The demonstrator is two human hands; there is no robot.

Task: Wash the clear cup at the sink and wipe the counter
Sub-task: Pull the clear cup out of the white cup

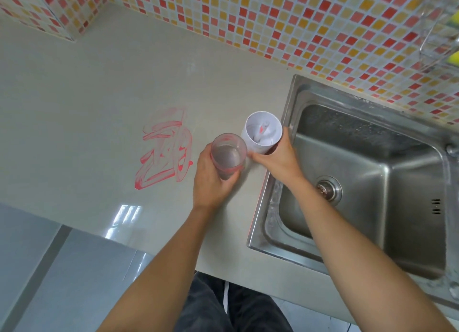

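My left hand (211,180) is wrapped around a clear cup (228,155) with reddish smears on its wall, held upright just above the beige counter (87,95). Beside it to the right, my right hand (275,157) grips a white cup (263,131) that has something white with a red mark inside. Both cups sit close together near the left rim of the steel sink (273,207). A red scrawled stain (165,150) marks the counter left of the clear cup.
The sink basin has a round drain (327,189) in its floor. A mosaic tile wall (273,21) runs behind the counter. A clear rack with something yellow (444,28) hangs at the top right. The counter's front edge runs below my forearms.
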